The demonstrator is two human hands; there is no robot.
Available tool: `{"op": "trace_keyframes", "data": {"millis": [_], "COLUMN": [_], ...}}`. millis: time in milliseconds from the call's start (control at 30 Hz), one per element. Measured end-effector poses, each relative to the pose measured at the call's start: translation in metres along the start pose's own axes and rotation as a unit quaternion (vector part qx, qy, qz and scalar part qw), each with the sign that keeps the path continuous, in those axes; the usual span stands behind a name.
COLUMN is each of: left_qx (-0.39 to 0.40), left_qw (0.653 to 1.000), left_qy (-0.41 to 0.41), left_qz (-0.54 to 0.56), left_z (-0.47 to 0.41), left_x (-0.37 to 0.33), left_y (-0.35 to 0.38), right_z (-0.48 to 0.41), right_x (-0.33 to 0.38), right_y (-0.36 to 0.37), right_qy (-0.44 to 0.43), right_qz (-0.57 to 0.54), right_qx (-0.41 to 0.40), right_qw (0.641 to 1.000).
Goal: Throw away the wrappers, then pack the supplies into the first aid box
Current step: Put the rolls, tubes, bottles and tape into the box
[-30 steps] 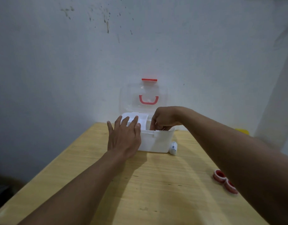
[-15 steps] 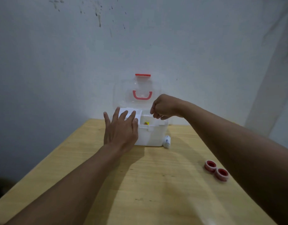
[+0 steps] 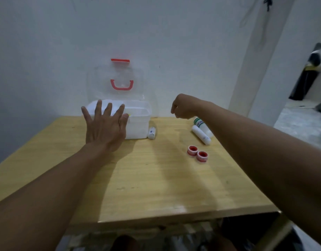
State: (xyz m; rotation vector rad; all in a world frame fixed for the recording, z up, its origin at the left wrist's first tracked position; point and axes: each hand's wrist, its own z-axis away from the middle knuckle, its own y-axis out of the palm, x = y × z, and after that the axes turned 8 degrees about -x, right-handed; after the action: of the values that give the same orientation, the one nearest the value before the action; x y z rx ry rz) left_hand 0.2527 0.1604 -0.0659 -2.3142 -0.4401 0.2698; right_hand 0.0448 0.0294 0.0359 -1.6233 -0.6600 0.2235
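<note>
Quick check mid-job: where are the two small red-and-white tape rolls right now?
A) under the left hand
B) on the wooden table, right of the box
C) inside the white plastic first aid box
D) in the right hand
B: the two small red-and-white tape rolls lie side by side on the bare wooden table, well to the right of the open white plastic first aid box, with neither hand on them.

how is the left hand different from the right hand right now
The left hand is spread flat with its fingers splayed, while the right hand is loosely curled with its fingers pointing down. The left hand rests against the front of the first aid box; the right hand hangs in the air to the right of the box, touching nothing that shows. The left hand faces palm-down; the right bends at the wrist. Neither plainly holds anything.
</note>
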Motion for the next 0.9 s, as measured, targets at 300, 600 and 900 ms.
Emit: {"op": "trace_keyframes", "data": {"millis": [300,600,900], "left_qx": [0.017,0.027,0.026], "left_qw": [1.0,1.0,1.0], "left_qy": [-0.005,-0.01,-0.008], "left_qz": [-0.011,-0.006,-0.006], "left_z": [0.001,0.002,0.002], "left_x": [-0.008,-0.012,-0.011], "left_y": [-0.001,-0.003,-0.003], "right_z": [0.028,0.018,0.008], "right_x": [-0.041,-0.04,-0.002], "right_y": [0.023,0.035,0.054], "right_qy": [0.025,0.033,0.024], "right_qz": [0.18,0.14,0.015], "right_qx": [0.014,0.011,-0.014], "right_qw": [0.983,0.99,0.999]}}
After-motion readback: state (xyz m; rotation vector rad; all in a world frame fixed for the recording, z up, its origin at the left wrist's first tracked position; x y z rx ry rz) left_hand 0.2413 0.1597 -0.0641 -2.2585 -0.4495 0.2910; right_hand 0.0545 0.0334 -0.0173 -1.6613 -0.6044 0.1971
